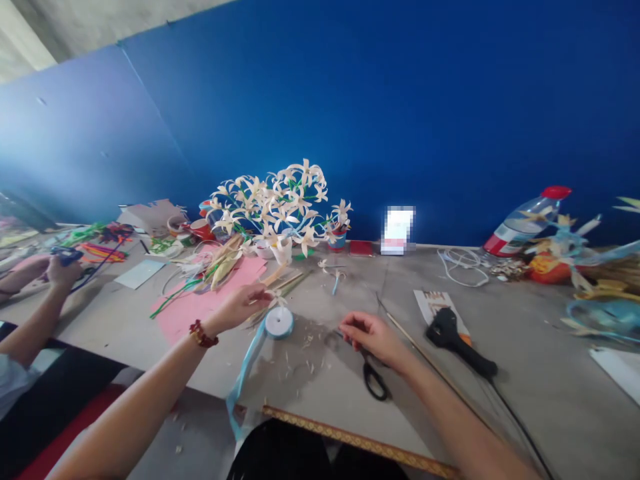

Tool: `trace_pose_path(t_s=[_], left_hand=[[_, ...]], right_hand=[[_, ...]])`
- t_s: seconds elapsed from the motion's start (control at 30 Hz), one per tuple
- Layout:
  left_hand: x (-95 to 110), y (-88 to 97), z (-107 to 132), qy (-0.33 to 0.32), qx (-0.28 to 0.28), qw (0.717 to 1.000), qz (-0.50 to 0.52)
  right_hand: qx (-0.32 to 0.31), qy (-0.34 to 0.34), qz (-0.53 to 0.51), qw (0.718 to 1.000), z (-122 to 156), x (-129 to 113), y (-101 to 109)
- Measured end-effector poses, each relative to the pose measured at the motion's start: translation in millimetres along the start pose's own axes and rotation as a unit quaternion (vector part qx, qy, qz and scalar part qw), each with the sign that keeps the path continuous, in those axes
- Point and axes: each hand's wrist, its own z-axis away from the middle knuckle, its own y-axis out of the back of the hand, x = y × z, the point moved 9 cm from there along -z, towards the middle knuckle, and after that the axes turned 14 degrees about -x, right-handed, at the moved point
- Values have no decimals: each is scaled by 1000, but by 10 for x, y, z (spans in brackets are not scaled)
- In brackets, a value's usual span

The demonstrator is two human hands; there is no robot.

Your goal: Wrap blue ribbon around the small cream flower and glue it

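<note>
My left hand [243,303], a red bead bracelet [203,333] on its wrist, is closed in a pinch on pale straw strips [280,283] beside a pink paper sheet [187,307]. A roll of light blue ribbon [279,322] lies just right of it, its tail hanging over the table edge. My right hand [373,335] is closed on black-handled scissors [373,377] lying on the grey table [525,393]. A bouquet of cream straw flowers [277,203] stands behind.
A black glue gun [457,343] and thin stick [425,350] lie to the right. A plastic bottle [525,223], white cable [457,263] and craft pieces sit far right. Another person's hand [63,270] holds a blue tool at left. Blue wall behind.
</note>
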Motion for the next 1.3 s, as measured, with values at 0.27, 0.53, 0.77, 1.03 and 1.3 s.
trace_pose_path(t_s=[0.27,0.53,0.77,1.03,1.3], left_hand=[[-98,-444,1216,64,-90,977,183],[-393,-1281,1795,85,-121,968,201],[210,-844,1635,-64,-15,920,385],[1128,-583,988,-108,-275,951,91],[367,-308,114,-116,-47,937,325]], right_hand=[[34,77,121,989,321,-526,68],[-45,89,174,980,528,-919,-289],[-145,36,176,973,581,-644,-1054],[-183,77,-285,938,255,-99,-2088],[-85,-6,-312,946,452,187,-1906]])
